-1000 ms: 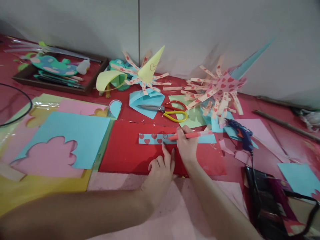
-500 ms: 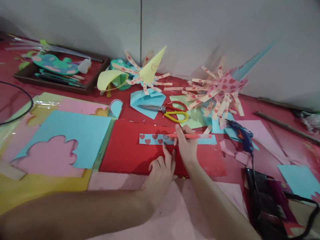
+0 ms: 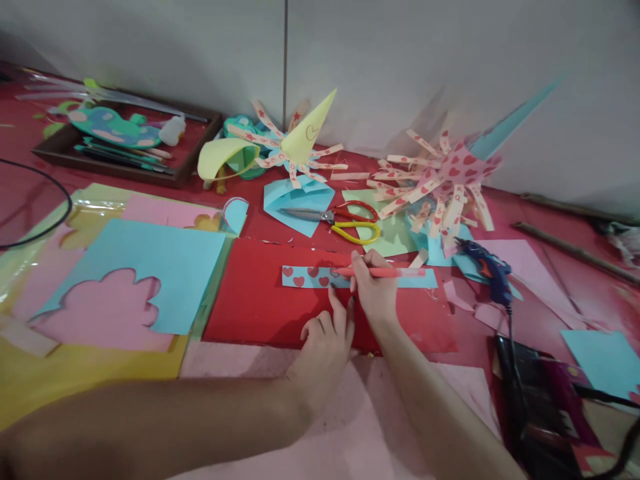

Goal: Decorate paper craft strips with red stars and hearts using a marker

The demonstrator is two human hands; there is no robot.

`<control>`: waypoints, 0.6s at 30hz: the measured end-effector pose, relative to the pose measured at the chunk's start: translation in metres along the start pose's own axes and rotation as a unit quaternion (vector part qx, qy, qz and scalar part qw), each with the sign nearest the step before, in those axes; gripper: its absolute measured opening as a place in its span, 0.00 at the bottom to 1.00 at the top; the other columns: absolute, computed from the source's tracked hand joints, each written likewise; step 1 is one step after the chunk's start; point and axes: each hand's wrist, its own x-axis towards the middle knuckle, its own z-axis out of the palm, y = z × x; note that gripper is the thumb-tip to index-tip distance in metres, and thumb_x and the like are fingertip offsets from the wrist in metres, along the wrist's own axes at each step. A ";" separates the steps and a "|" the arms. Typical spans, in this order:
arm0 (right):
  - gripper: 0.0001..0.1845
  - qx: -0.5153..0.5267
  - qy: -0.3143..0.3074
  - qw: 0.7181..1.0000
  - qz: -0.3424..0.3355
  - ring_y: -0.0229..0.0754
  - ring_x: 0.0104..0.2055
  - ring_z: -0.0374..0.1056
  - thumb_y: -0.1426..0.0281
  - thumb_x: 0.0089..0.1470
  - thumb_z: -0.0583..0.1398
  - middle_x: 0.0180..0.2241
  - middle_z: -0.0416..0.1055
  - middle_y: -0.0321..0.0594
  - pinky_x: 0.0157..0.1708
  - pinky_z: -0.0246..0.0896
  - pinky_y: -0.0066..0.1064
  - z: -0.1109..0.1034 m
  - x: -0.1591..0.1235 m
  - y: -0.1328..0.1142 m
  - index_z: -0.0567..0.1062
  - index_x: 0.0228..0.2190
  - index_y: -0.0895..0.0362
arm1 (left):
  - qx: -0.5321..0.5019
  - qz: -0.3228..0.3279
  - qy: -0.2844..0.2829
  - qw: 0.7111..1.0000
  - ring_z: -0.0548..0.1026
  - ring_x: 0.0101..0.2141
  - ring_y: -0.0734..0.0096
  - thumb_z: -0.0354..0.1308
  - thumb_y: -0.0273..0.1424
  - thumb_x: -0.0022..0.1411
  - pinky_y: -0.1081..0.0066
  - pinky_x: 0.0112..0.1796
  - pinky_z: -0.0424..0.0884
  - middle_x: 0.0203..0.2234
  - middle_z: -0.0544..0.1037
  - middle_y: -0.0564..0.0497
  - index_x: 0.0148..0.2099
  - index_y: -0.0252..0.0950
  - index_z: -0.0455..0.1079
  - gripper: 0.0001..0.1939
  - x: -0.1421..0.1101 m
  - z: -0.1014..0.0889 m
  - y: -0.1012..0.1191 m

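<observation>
A narrow light-blue paper strip [image 3: 420, 279] lies across a red sheet [image 3: 250, 300]. Several red hearts are drawn on its left part. My right hand [image 3: 377, 297] pinches a red pen [image 3: 395, 272], held almost level, with its tip at a heart on the strip. Close by on the left, my left hand [image 3: 325, 333] rests with its index finger stretched onto the strip's lower edge and the other fingers partly curled. It grips nothing. Part of the strip is hidden under my right hand.
Behind the red sheet lie scissors [image 3: 350, 223] and two paper figures with a yellow cone [image 3: 310, 133] and a blue cone [image 3: 515, 120]. A glue gun [image 3: 490, 267] lies right, a brown tray [image 3: 195, 153] back left. Cut-out blue paper [image 3: 185, 267] is at left.
The whole view has shifted slightly. Both hands keep nearly the same place on the strip, and the pen tip stays at the same heart, whose outline looks a little darker.
</observation>
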 end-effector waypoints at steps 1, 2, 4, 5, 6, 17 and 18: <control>0.20 0.000 0.000 1.000 0.001 0.30 0.14 0.54 0.65 0.52 0.55 0.09 0.53 0.25 0.19 0.53 0.23 0.000 0.000 0.000 0.55 0.14 0.55 | 0.001 0.000 0.001 1.000 0.68 0.24 0.71 0.41 0.42 0.63 0.70 0.22 0.63 0.53 0.65 0.32 0.55 0.30 0.61 0.26 0.000 0.000 0.000; 0.20 0.003 0.000 1.000 0.001 0.30 0.14 0.53 0.66 0.52 0.55 0.09 0.53 0.25 0.18 0.53 0.23 0.000 0.000 0.000 0.54 0.14 0.55 | 0.000 -0.002 0.001 1.000 0.69 0.24 0.71 0.41 0.42 0.63 0.70 0.22 0.63 0.53 0.65 0.32 0.55 0.30 0.61 0.26 0.000 0.000 0.000; 0.20 0.011 -0.001 1.000 0.002 0.30 0.13 0.52 0.67 0.52 0.55 0.09 0.52 0.25 0.18 0.52 0.22 0.000 0.000 0.001 0.54 0.14 0.55 | -0.002 -0.004 -0.002 1.000 0.69 0.25 0.71 0.41 0.43 0.62 0.70 0.22 0.63 0.53 0.65 0.32 0.54 0.30 0.62 0.26 0.000 0.000 0.000; 0.19 0.015 -0.001 1.000 0.002 0.30 0.13 0.52 0.67 0.51 0.55 0.09 0.51 0.24 0.18 0.52 0.22 0.001 0.000 0.001 0.54 0.14 0.55 | -0.002 -0.005 -0.003 1.000 0.69 0.25 0.71 0.41 0.43 0.62 0.70 0.22 0.63 0.53 0.65 0.33 0.54 0.30 0.62 0.26 0.000 0.000 0.000; 0.19 0.018 -0.002 1.000 0.002 0.29 0.13 0.51 0.67 0.51 0.55 0.09 0.51 0.24 0.17 0.51 0.22 0.001 0.001 0.002 0.53 0.14 0.54 | -0.004 -0.004 -0.005 1.000 0.69 0.25 0.71 0.41 0.43 0.62 0.70 0.22 0.63 0.53 0.65 0.33 0.54 0.30 0.63 0.26 0.000 0.000 0.000; 0.17 0.000 0.021 1.000 -0.005 0.30 0.16 0.49 0.72 0.47 0.53 0.11 0.50 0.25 0.18 0.49 0.23 0.000 0.002 0.003 0.52 0.14 0.54 | -0.005 0.000 -0.013 1.000 0.69 0.26 0.69 0.42 0.43 0.62 0.69 0.23 0.64 0.53 0.65 0.31 0.58 0.30 0.57 0.28 0.000 -0.002 -0.002; 0.16 0.004 0.022 1.000 -0.002 0.30 0.16 0.49 0.72 0.47 0.53 0.11 0.49 0.25 0.18 0.48 0.24 0.000 0.002 0.004 0.52 0.14 0.54 | -0.005 0.001 -0.013 1.000 0.69 0.26 0.69 0.42 0.42 0.62 0.69 0.23 0.64 0.53 0.65 0.31 0.58 0.30 0.57 0.28 0.000 -0.002 -0.002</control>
